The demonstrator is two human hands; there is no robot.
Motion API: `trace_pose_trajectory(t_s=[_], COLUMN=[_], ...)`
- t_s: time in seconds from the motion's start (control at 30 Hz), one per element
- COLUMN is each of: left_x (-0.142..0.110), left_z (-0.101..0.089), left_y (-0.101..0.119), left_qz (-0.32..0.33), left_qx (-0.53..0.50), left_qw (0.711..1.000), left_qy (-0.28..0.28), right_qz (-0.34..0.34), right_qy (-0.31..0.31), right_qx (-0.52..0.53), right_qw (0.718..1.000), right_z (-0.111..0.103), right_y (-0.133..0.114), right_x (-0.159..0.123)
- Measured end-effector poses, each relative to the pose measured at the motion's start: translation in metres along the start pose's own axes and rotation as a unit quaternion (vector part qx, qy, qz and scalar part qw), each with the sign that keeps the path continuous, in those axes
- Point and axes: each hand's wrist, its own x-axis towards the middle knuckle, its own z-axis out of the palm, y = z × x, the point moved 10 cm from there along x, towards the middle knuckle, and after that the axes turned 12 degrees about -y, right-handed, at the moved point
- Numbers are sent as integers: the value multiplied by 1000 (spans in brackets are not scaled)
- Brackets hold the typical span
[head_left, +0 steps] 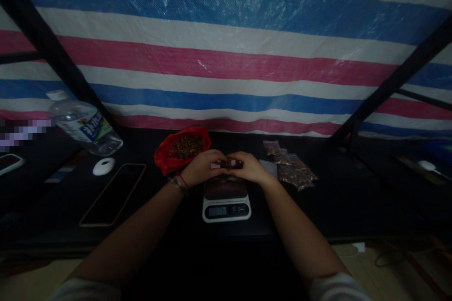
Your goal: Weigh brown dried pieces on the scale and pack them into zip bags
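Over the back of a white kitchen scale (226,218) with a dark plate, both hands meet at the fingertips. My left hand (205,167), with bracelets at its wrist, is closed on one side of what looks like a small plastic bag with brown bits (232,164). Gripping the other side is my right hand (249,167). The fingers cover much of the bag, and its details are dim. Left of the hands, a red plastic bag (160,155) lies open with many small brown pieces (187,146) inside. Several filled zip bags (296,171) lie to the right.
A clear bottle (84,124) stands at the left behind a white computer mouse (104,166) and a phone (113,195). Beside the filled bags is a pale flat item (269,167). Black slanted posts flank the table (339,207), and a striped sheet (226,66) hangs behind.
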Motion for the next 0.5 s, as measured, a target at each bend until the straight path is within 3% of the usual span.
trace_pose_trajectory(t_s=[0.5], left_x=[-4], left_z=[-6], left_y=[-12], left_qz=[-9], left_qx=[-29], left_qw=[999], left_qy=[23], right_qz=[3], right_qy=[2], right_qx=[-1], right_qw=[1000], right_z=[-2], right_y=[0], right_x=[-1])
